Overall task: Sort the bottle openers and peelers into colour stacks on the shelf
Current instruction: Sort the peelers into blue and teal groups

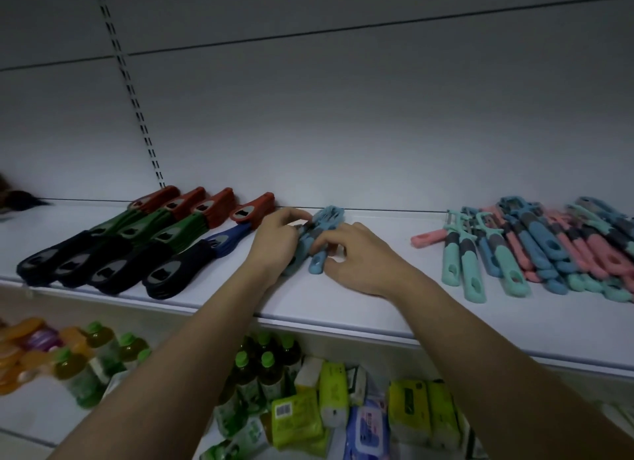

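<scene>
Both hands, left hand (278,240) and right hand (356,254), pinch the small stack of blue plastic peelers (320,231) near the white shelf (343,308) back edge; uneven squeezing could splay it

peeler pile (583,250) cut off at right

I see bare white shelf surface (387,264) between the small stack of blue plastic peelers (320,233) and the mixed pile of teal, blue and pink peelers (535,250) at right. At left, rows of red, green, blue and black bottle openers (137,240) block the way.
</scene>
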